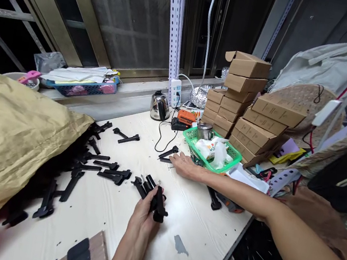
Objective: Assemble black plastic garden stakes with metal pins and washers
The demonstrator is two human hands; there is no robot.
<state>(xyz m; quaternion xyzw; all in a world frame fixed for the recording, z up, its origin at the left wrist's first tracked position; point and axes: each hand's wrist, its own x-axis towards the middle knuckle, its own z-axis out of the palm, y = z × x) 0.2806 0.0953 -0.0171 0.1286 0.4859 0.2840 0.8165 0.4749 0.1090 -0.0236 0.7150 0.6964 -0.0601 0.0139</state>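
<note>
My left hand (145, 207) is closed around several black plastic pieces (160, 205), long bars with a wider end; thin metal points stick up among them. Farther forward, my right hand (184, 165) is low over the table, its fingertips bent together at the end of a black plastic piece (165, 160). Another such piece (169, 151) lies just behind it at an angle. The right palm side is hidden. To the left, loose black pieces (117, 174) are scattered on the pale tabletop (192, 221), with more spilling from a tan sack (11, 135).
A green basket (238, 158) with white plastic bags stands beyond my right forearm. Behind it are stacked cardboard boxes (246, 84), an orange-and-black charger (186, 118) with a cable and a metal kettle (159, 106). A brown board (99, 245) lies at the near edge.
</note>
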